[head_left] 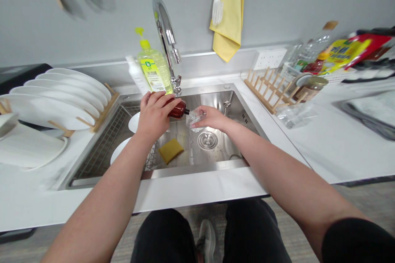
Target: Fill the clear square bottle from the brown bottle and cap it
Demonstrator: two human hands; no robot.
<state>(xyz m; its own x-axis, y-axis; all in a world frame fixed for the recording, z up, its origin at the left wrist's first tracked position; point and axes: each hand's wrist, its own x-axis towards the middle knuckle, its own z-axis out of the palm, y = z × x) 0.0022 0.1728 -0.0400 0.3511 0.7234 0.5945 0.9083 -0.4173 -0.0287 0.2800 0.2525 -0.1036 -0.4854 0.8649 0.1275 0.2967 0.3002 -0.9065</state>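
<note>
My left hand [156, 113] is wrapped round a dark red-brown bottle [179, 109], which lies tilted nearly level over the sink with its black tip pointing right. Close to that tip, my right hand [212, 117] grips a small clear plastic container [195, 120]; its exact shape is hard to make out. Both hands are above the stainless steel sink [197, 169]. Below them a yellow sponge [170, 150] lies left of the drain [207, 140]. White plates [119, 151] sit on a wire rack [105, 148] in the sink's left side, partly hidden by my left arm.
Behind the sink stand a chrome faucet [166, 28], a green dish soap bottle [154, 68] and a white bottle [137, 74]. Plates in a wooden rack [105, 111] are at left. On the right are a wooden peg rack [262, 96], a jar [311, 87] and clear plastic [294, 116].
</note>
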